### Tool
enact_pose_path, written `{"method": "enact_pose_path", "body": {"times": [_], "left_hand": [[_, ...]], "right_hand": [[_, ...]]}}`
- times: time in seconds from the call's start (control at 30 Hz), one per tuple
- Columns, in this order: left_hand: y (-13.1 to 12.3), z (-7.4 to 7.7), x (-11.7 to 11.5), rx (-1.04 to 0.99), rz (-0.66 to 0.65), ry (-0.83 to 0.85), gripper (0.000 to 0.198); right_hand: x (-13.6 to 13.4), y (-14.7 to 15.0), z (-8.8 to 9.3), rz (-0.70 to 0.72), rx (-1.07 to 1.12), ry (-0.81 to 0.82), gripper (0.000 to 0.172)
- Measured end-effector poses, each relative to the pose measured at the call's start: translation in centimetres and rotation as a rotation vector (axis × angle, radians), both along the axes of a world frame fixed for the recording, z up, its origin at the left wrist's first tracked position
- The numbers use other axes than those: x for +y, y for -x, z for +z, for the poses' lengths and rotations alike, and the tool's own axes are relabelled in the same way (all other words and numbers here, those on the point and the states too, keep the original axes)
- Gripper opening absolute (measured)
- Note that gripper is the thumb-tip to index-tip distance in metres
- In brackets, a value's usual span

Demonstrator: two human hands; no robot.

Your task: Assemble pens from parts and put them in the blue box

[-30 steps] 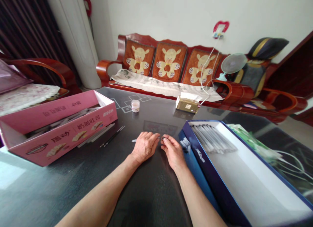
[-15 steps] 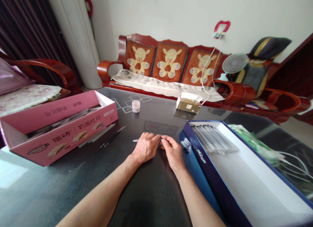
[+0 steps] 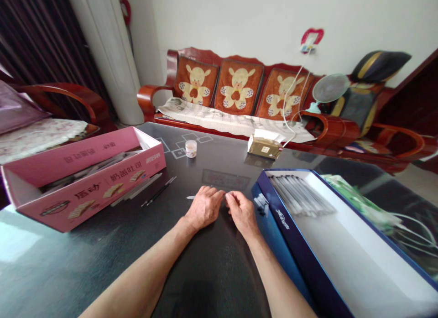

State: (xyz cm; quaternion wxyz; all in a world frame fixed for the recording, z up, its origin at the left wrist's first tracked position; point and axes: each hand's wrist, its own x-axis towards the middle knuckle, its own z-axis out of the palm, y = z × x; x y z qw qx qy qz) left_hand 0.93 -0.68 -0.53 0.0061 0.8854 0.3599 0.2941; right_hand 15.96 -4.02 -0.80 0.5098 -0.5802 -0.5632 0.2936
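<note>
My left hand [image 3: 206,205] is closed over the dark table, its fingers curled round a slim pen. The pen's pale pointed end [image 3: 190,197] sticks out on the left of that hand, and the rest is hidden by the fingers. Close beside it, my right hand [image 3: 241,212] has thumb and forefinger pinched together at the left hand's fingertips. Whatever lies in that pinch is too small to make out. Thin dark pen refills [image 3: 159,191] and clear tubes [image 3: 143,188] lie left of the hands. Small pale and dark pieces, perhaps pen caps [image 3: 262,204], lie right of them.
A pink carton [image 3: 102,183] of thin items stands left. A blue box [image 3: 290,238] at right holds a row of clear pens [image 3: 301,197]. Farther back are a small round tub [image 3: 190,149] and a tissue box [image 3: 264,147]. A green-white packet [image 3: 362,201] lies beyond the blue box.
The fingertips of my two hands have shifted very slightly. Both hands otherwise stay in the same place, and the things on the table have not moved.
</note>
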Motion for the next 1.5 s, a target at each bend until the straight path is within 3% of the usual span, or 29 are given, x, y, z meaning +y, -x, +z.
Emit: {"method": "enact_pose_path", "body": {"times": [0.17,0.33,0.6,0.83,1.2,1.5], "left_hand": [[-0.3,0.5,-0.3,0.028,-0.008,-0.02,0.027],[-0.3,0.7,-0.4,0.048,-0.003,-0.035,0.029],[-0.1,0.4,-0.2,0.011,-0.01,-0.003,0.027],[-0.1,0.4,-0.2,0.011,-0.025,-0.001,0.025],[-0.1,0.7,-0.3,0.011,-0.036,-0.061,0.028],[0.0,0.6,-0.2,0.015,-0.025,-0.026,0.028]], "right_hand": [[0.0,-0.1,0.4,-0.055,-0.26,-0.067,0.037],[0.1,-0.1,0.3,-0.089,-0.366,-0.083,0.04],[0.0,-0.3,0.3,-0.006,-0.306,-0.151,0.032],[0.1,-0.8,0.4,0.082,-0.397,-0.22,0.027],[0.0,0.3,0.3,-0.069,-0.338,-0.088,0.043],[-0.1,-0.3,0.3,0.017,-0.323,-0.146,0.027]]}}
